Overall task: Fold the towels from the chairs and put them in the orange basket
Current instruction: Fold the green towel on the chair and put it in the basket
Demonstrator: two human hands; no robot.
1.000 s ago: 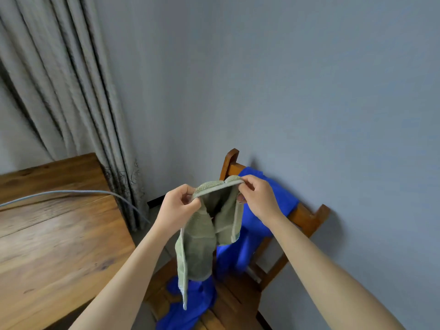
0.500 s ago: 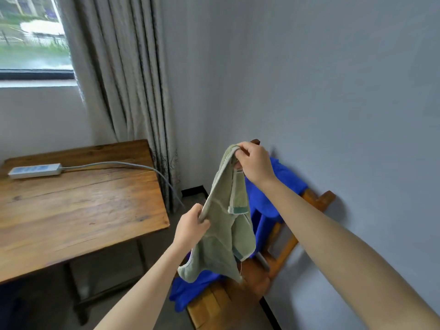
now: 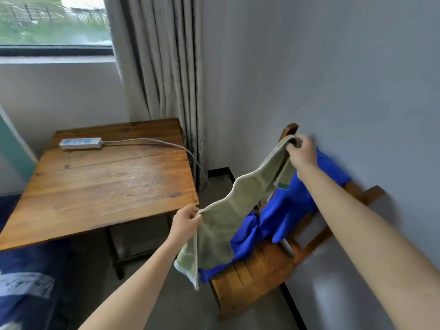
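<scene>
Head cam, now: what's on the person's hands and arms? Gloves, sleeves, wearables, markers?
Nothing worn shows. The left hand and right hand are bare, no gloves. The left forearm and right forearm are bare to the frame edge, no sleeve in view. No watch, band, ring, cable or marker visible.

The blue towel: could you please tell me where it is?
In the head view, the blue towel drapes over the wooden chair on the right by the wall, behind the green towel.

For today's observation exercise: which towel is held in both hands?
The green towel, stretched between left hand and right hand; the blue towel lies draped on the chair.
</scene>
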